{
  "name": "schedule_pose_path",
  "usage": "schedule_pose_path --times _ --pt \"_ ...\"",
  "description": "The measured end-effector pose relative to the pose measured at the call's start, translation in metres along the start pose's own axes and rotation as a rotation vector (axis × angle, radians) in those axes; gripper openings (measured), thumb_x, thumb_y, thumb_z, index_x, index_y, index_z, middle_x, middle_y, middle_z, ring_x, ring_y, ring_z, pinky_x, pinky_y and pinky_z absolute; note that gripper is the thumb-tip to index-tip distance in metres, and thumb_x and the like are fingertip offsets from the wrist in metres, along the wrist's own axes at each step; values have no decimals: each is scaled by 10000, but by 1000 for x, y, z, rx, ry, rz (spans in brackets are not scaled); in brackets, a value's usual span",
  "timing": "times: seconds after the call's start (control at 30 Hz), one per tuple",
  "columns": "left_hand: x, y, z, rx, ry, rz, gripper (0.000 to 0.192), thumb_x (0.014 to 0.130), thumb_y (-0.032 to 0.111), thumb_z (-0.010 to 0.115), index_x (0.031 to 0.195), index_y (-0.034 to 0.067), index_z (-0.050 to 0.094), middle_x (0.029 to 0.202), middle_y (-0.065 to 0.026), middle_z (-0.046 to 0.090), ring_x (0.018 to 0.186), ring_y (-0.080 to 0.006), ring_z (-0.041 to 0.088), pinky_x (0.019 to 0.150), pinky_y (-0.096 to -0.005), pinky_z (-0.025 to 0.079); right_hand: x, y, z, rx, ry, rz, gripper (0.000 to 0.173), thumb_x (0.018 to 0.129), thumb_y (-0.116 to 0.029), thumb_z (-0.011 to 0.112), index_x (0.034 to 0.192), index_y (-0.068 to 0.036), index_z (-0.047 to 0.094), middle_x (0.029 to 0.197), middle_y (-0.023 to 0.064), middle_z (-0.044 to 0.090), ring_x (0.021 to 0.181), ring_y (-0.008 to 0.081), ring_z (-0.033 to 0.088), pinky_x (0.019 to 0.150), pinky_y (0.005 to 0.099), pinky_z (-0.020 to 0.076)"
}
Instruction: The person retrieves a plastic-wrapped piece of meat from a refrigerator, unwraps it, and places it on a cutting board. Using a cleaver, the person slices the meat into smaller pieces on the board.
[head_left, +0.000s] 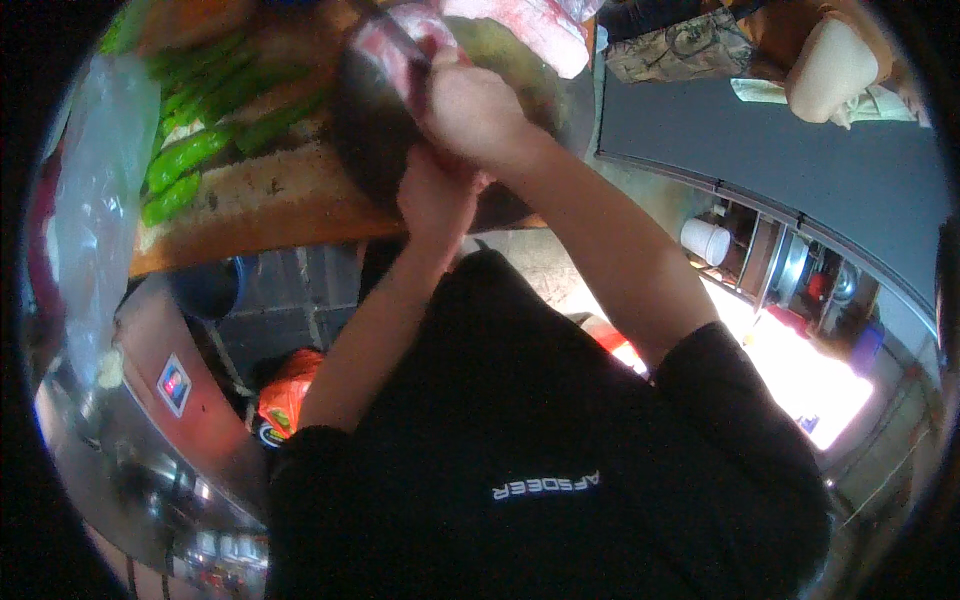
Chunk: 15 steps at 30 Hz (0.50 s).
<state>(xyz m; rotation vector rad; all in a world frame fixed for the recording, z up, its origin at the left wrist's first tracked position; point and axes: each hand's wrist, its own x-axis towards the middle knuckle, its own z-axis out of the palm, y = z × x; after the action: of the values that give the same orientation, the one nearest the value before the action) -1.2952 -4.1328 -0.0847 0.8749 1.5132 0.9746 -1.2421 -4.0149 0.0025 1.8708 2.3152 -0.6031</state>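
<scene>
My right hand (476, 112) is closed around a knife, whose dark blade (397, 37) points up and left over a piece of raw meat (371, 52). The meat lies on a dark round chopping board (367, 142). Just below my right hand is my left hand (439, 191), close to the board's lower part. Its fingers are mostly hidden and blurred, so its grip is unclear. A larger slab of pale pink raw meat (536, 30) rests at the board's far right edge.
Long green peppers (187, 157) lie on the wooden tabletop (300, 195), beside a clear plastic bag (105, 195). Another person's arm (832, 71) is at upper right, over a grey surface (750, 135). A shelf with a white tub (705, 240) stands right; an orange bag (289, 390) sits low left.
</scene>
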Motion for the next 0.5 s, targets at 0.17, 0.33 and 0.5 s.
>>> schedule_pose_path --times 0.17,0.33,0.5 --pt "-23 21 8 94 -125 118 233 865 183 722 903 -27 630 722 -82 670 649 -151 634 561 -314 497 -27 9 -6 14 -22 -44 383 916 -226 548 1120 96 509 872 293 690 823 470 683 752 548 540" --pt "-84 39 20 193 -232 -32 277 864 263 701 998 23 672 898 -199 706 853 -371 691 737 -429 529 -78 27 -10 53 -224 26 351 914 -148 531 1187 68 480 973 309 684 912 470 691 794 555 548" --pt "-66 35 -7 364 -511 48 258 888 304 709 967 59 704 892 -173 716 847 -316 702 737 -419 534 -90 35 1 119 -204 23 423 950 -268 521 1199 67 454 893 287 689 841 450 696 760 533 549"
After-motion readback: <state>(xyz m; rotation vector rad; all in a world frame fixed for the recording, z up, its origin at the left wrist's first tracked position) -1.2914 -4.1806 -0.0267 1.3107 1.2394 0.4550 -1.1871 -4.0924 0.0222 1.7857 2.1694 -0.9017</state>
